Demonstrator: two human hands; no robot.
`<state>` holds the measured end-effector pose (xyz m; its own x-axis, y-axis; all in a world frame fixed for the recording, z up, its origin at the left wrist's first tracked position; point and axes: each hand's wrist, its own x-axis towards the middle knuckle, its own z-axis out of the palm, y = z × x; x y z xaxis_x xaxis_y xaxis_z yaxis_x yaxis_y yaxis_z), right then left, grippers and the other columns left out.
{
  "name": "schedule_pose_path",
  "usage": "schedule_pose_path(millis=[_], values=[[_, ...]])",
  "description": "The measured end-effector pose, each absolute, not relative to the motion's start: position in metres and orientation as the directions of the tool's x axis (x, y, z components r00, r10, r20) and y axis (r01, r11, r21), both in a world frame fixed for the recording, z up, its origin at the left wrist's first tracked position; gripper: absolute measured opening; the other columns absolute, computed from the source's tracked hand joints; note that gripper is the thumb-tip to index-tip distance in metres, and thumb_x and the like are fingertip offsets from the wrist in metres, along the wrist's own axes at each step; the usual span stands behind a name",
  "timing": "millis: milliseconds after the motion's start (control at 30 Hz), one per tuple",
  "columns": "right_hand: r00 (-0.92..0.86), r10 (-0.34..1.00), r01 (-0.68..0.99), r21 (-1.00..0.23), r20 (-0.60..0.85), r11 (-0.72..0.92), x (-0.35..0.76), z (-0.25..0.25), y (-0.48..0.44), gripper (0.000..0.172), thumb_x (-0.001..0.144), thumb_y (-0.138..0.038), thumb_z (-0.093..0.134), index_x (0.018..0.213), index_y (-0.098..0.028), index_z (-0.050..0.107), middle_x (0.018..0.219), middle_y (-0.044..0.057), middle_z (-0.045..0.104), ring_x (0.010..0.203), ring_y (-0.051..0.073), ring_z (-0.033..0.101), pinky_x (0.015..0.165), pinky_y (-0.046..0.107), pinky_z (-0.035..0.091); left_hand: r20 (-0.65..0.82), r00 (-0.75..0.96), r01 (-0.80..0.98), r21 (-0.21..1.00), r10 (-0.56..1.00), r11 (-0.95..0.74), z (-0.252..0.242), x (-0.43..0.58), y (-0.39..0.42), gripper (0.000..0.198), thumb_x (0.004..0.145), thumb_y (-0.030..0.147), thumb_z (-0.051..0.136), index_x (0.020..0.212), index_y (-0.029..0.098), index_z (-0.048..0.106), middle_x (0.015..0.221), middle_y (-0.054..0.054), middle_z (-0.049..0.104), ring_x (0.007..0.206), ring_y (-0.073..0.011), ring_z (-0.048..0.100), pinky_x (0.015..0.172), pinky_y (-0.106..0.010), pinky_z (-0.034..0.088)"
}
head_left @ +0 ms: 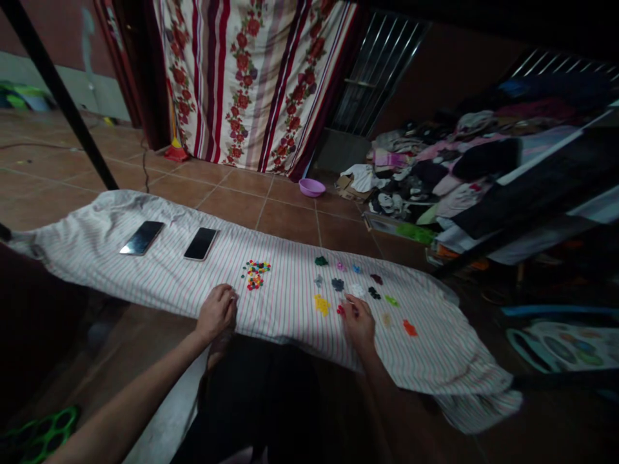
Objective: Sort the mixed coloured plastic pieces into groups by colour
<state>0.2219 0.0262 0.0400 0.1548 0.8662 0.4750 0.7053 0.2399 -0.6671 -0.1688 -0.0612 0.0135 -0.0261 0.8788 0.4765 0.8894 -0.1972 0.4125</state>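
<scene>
Apparently, my right hand (pixel 358 319) is down among the sorted colours, its thumb and fingertips drawn close beside the red pieces (pixel 340 310) — from this far off I cannot tell whether anything is pinched between them. My left hand (pixel 217 312) lies at the near edge of the striped cloth (pixel 290 303), fingers curled in; whether it holds a piece, I cannot tell either.

Next to the right hand I see the yellow heap (pixel 322 305), the white heap (pixel 356 290) and the dark grey heap (pixel 337 284). Further round come the dark green heap (pixel 321 261), the lime heap (pixel 391 300) and the orange heap (pixel 410 327), each of one colour and apart from its neighbours. That part I would call done.

Just beyond the left hand sits the mixed pile (pixel 256 274), its red, yellow, green and other pieces lying together. I judge that as what is left — a fair share, though the sorting looks well along.

Farther left, two phones (pixel 200 244) lie flat on the cloth, away from the pieces.
</scene>
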Motion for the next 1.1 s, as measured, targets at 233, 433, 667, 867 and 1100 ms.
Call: schedule_pose_path(millis=[233,433,667,867,1100], values=[[-0.238,0.910,0.575,-0.706,0.338,0.413,0.114,0.033,0.032,0.031,0.087,-0.037,0.047,0.097,-0.021,0.072,0.092,0.008,0.068,0.083,0.020,0.065,0.078,0.033,0.055,0.365,-0.097,0.959,0.283,0.926,-0.011,0.018,-0.161,-0.001,0.024,0.086,0.017,0.040,0.101,0.013,0.059,0.117,-0.018,0.057,0.120,-0.0292,0.048,0.100,-0.047,0.043],[-0.336,0.914,0.649,-0.647,0.229,0.401,0.052,0.028,0.061,0.029,0.090,-0.022,0.049,0.108,-0.024,0.071,0.100,0.006,0.065,0.091,0.017,0.063,0.087,0.030,0.052,0.318,-0.131,0.969,0.242,0.939,0.053,0.020,-0.150,0.006,0.023,0.089,0.021,0.039,0.098,0.013,0.059,0.107,-0.018,0.058,0.110,-0.0307,0.052,0.091,-0.045,0.044],[-0.330,0.936,0.783,-0.519,0.120,0.342,0.015,0.036,0.098,0.037,0.090,-0.016,0.050,0.121,-0.026,0.067,0.107,0.007,0.061,0.098,0.018,0.059,0.088,0.027,0.047,0.343,-0.093,0.974,0.226,0.935,0.014,0.013,-0.149,0.006,0.033,0.088,0.020,0.040,0.114,0.011,0.057,0.136,-0.021,0.052,0.133,-0.0319,0.041,0.107,-0.046,0.036],[-0.359,0.933,0.840,-0.430,0.016,0.331,-0.002,0.038,0.107,0.035,0.092,-0.021,0.050,0.121,-0.031,0.066,0.109,0.007,0.057,0.095,0.019,0.059,0.081,0.028,0.045,0.351,-0.106,0.973,0.228,0.930,0.025,0.012,-0.147,0.006,0.033,0.087,0.020,0.042,0.115,0.012,0.058,0.135,-0.020,0.054,0.133,-0.0322,0.044,0.106,-0.046,0.037],[-0.323,0.947,0.832,-0.477,0.001,0.284,-0.001,0.031,0.115,0.024,0.091,-0.023,0.055,0.110,-0.029,0.068,0.103,0.005,0.058,0.092,0.017,0.060,0.078,0.025,0.043,0.344,-0.103,0.976,0.214,0.933,0.029,0.013,-0.146,0.006,0.033,0.087,0.021,0.042,0.115,0.011,0.058,0.135,-0.020,0.055,0.132,-0.0328,0.044,0.107,-0.046,0.037]])
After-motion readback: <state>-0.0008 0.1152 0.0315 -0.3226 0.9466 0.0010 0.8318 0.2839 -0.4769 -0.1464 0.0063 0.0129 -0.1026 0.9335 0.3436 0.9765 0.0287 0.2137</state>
